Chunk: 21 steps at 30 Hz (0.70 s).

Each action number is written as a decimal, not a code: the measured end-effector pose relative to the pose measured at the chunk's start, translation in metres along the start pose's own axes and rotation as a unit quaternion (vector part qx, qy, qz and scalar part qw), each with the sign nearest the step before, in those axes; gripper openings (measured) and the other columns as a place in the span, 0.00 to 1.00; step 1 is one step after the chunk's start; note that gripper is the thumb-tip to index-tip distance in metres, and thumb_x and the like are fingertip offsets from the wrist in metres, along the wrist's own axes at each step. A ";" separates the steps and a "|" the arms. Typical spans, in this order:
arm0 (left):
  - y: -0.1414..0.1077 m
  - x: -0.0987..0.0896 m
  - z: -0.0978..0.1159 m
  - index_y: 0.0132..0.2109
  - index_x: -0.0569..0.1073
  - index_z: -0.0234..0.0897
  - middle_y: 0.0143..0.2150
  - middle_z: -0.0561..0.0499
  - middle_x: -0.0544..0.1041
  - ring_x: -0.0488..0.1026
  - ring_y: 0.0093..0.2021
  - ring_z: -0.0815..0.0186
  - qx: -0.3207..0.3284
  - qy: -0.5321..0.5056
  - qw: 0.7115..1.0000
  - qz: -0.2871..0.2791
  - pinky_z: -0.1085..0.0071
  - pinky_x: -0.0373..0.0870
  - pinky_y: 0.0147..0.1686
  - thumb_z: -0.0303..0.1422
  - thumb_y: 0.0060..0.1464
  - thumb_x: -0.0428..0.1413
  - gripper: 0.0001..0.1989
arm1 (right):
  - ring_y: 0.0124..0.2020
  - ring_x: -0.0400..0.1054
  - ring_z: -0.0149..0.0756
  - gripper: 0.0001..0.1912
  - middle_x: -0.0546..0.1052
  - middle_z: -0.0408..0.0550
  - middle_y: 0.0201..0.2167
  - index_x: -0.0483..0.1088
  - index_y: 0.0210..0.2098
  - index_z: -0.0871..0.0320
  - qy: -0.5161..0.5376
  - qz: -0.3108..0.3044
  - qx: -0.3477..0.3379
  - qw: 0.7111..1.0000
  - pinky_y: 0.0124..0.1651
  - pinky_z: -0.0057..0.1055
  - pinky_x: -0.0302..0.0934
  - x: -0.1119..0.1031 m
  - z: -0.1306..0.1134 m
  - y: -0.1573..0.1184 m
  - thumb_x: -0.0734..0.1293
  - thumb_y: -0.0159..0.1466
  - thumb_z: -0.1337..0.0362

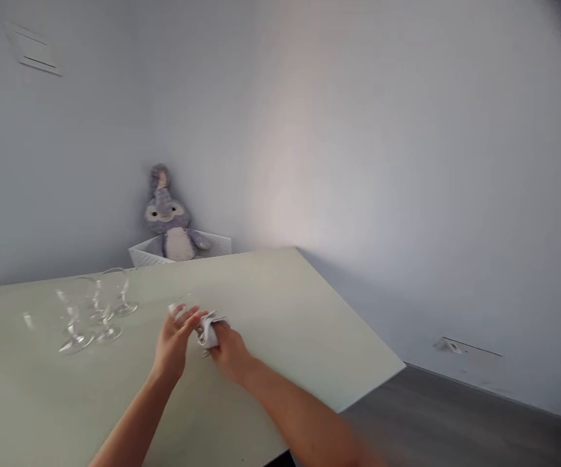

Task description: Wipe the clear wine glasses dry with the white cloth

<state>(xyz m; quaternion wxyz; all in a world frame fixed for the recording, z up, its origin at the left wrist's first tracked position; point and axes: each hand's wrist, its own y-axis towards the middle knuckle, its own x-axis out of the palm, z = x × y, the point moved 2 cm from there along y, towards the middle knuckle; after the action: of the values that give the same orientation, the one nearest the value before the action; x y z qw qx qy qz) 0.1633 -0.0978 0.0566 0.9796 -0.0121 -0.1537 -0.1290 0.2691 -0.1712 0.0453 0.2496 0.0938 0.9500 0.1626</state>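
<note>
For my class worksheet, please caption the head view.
Left hand holds a clear glass, right hand a white cloth; more glasses stand on the table.

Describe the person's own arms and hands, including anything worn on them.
The left hand and right hand wear no gloves. No sleeve, watch or bracelet shows along the left forearm or right forearm. Rings can't be made out.
</note>
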 end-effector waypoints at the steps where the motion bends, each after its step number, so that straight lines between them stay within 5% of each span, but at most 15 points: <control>1: 0.002 -0.001 0.002 0.48 0.61 0.38 0.46 0.44 0.72 0.73 0.40 0.64 0.006 -0.005 1.000 0.016 0.70 0.68 0.39 0.36 0.40 0.62 0.28 | 0.51 0.59 0.38 0.23 0.67 0.47 0.51 0.59 0.52 0.52 -0.091 -0.013 -0.045 0.995 0.50 0.37 0.54 -0.002 -0.006 -0.002 0.60 0.56 0.67; 4: 0.003 -0.008 0.013 0.48 0.61 0.41 0.49 0.47 0.70 0.74 0.38 0.66 0.037 -0.022 0.997 0.060 0.71 0.69 0.37 0.33 0.39 0.63 0.28 | 0.55 0.55 0.36 0.25 0.62 0.42 0.56 0.57 0.54 0.49 -0.263 -0.061 -0.124 0.955 0.53 0.38 0.50 -0.004 -0.022 -0.009 0.59 0.57 0.68; 9: 0.004 -0.025 0.035 0.47 0.61 0.44 0.47 0.52 0.70 0.73 0.36 0.68 0.149 -0.045 0.976 0.152 0.73 0.68 0.34 0.30 0.38 0.63 0.28 | 0.55 0.54 0.39 0.22 0.58 0.38 0.59 0.57 0.54 0.48 -0.322 -0.074 -0.169 0.929 0.54 0.44 0.46 0.004 -0.032 -0.017 0.56 0.60 0.65; 13: 0.007 -0.030 0.046 0.45 0.60 0.45 0.43 0.55 0.71 0.73 0.40 0.65 0.225 -0.105 0.954 0.169 0.69 0.67 0.38 0.31 0.39 0.63 0.26 | 0.53 0.58 0.39 0.23 0.60 0.42 0.58 0.55 0.55 0.48 -0.203 -0.069 -0.138 0.967 0.51 0.40 0.51 0.010 -0.025 -0.019 0.59 0.60 0.61; 18: -0.003 -0.014 0.043 0.45 0.58 0.43 0.47 0.48 0.68 0.73 0.43 0.62 0.198 -0.107 0.965 0.134 0.70 0.66 0.38 0.36 0.43 0.60 0.24 | 0.50 0.62 0.36 0.19 0.69 0.47 0.50 0.57 0.54 0.52 0.043 0.079 -0.011 0.996 0.51 0.35 0.56 0.008 -0.016 -0.013 0.53 0.64 0.57; 21: -0.015 -0.002 0.040 0.48 0.57 0.44 0.51 0.46 0.66 0.71 0.46 0.60 0.191 -0.059 0.976 0.082 0.67 0.65 0.43 0.37 0.47 0.57 0.22 | 0.51 0.61 0.39 0.20 0.68 0.49 0.50 0.58 0.53 0.54 0.019 0.006 -0.018 1.000 0.52 0.37 0.55 0.017 -0.021 -0.017 0.58 0.62 0.59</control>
<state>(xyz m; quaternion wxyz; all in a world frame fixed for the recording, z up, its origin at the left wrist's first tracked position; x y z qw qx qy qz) 0.1463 -0.1090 0.0939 0.9603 0.1550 -0.2316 -0.0151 0.2423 -0.1884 0.0493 0.2322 0.0920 0.9508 0.1832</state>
